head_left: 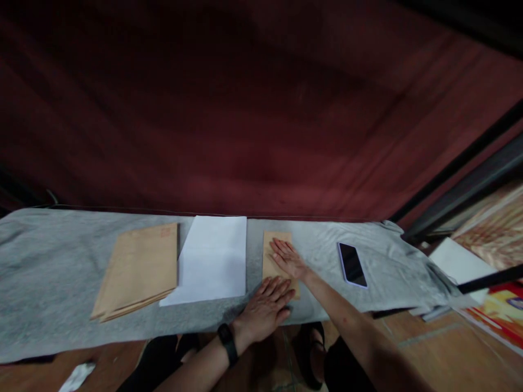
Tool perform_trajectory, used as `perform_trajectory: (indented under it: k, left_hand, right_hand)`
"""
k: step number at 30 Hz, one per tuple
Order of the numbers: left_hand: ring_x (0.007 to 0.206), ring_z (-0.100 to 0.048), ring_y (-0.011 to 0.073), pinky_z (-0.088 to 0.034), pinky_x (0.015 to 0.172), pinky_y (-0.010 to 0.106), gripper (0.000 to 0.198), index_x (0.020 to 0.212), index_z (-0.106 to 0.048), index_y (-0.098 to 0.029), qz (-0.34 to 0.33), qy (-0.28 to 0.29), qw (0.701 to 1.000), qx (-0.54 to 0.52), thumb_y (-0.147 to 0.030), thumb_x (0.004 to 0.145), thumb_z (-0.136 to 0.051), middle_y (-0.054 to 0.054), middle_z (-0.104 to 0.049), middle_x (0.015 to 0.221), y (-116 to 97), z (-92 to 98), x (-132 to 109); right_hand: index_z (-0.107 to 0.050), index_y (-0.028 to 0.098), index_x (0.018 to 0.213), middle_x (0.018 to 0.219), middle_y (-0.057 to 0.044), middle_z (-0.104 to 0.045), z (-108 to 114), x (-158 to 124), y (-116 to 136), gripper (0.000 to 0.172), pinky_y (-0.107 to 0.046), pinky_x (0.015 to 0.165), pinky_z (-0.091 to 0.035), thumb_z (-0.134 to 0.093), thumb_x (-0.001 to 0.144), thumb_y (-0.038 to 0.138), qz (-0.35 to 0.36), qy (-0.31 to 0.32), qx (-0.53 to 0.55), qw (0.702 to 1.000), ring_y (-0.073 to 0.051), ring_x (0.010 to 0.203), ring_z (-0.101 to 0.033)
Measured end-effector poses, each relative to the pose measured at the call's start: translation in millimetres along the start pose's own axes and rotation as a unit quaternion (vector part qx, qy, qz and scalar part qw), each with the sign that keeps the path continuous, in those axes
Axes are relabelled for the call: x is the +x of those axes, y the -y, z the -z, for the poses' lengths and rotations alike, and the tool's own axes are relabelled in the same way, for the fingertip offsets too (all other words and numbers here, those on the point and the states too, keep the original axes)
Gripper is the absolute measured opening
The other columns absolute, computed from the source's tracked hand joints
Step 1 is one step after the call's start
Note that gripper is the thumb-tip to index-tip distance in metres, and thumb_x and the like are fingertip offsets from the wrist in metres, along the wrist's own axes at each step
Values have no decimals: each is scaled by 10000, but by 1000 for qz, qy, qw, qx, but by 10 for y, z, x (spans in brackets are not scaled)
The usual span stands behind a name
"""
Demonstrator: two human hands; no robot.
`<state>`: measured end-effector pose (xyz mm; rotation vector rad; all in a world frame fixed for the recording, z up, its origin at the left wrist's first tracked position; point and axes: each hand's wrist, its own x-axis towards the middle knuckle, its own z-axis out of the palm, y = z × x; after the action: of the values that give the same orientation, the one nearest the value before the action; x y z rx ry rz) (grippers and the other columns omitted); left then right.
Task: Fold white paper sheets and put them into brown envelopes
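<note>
A narrow brown paper envelope (pixel 268 267) lies flat in front of me on the grey cloth. Across its upper part rests my right hand (pixel 288 258), palm down with the fingers stretched out. My left hand (pixel 267 305), with a black band on its wrist, lies flat over the envelope's lower left edge, fingers extended. Neither hand grips anything. To the left is a stack of white paper (pixel 216 261), and beyond it a pile of larger brown envelopes (pixel 143 264) with a small red print at the top corner.
A phone (pixel 352 265) with a dark screen lies right of my hands. The grey cloth (pixel 53 272) covers a long narrow surface, backed by a dark red sheet (pixel 253 120). Dark bars (pixel 461 185) and a colourful box (pixel 502 310) are at the right.
</note>
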<state>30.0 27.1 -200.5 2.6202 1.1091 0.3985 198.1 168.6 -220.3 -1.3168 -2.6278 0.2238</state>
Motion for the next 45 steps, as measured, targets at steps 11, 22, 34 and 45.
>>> perform_trajectory:
  k: [11, 22, 34, 45]
  left_hand:
    - [1326, -505, 177, -378, 1148, 391, 356, 1319, -562, -199, -6, -103, 995, 13, -227, 979, -462, 79, -595, 1387, -24, -48, -53]
    - [1117, -646, 182, -515, 977, 328, 309, 1130, -648, -193, 106, -91, 990, 13, -152, 968, -388, 78, -690, 1212, 65, 27, -58]
    - [1230, -560, 237, -496, 991, 382, 400, 1221, -574, -195, 87, -37, 991, 93, -28, 898, -405, 107, -625, 1285, -16, 32, -78]
    - [1438, -347, 306, -290, 1180, 449, 549, 1448, -420, -6, 72, -55, 982, 168, -295, 983, -380, 230, -413, 1508, -192, -184, -291]
  right_hand:
    - [-285, 240, 1540, 1601, -36, -283, 80, -1254, 426, 532, -388, 1218, -229, -210, 1058, 452, -17, 34, 78, 996, -143, 1479, -247]
    - [-736, 253, 1114, 1180, -55, -722, 66, -1308, 568, 328, -382, 996, -506, -434, 988, 279, -107, -160, 162, 968, -200, 1097, -665]
    - [-641, 218, 1251, 1316, -85, -629, -56, -1299, 840, 373, -446, 1114, -364, -351, 1023, 272, -125, -184, 87, 971, -226, 1251, -543]
    - [-417, 153, 1487, 1519, -99, -443, -23, -1501, 1099, 491, -428, 1203, -261, -309, 1041, 327, -70, -95, 15, 993, -208, 1424, -379]
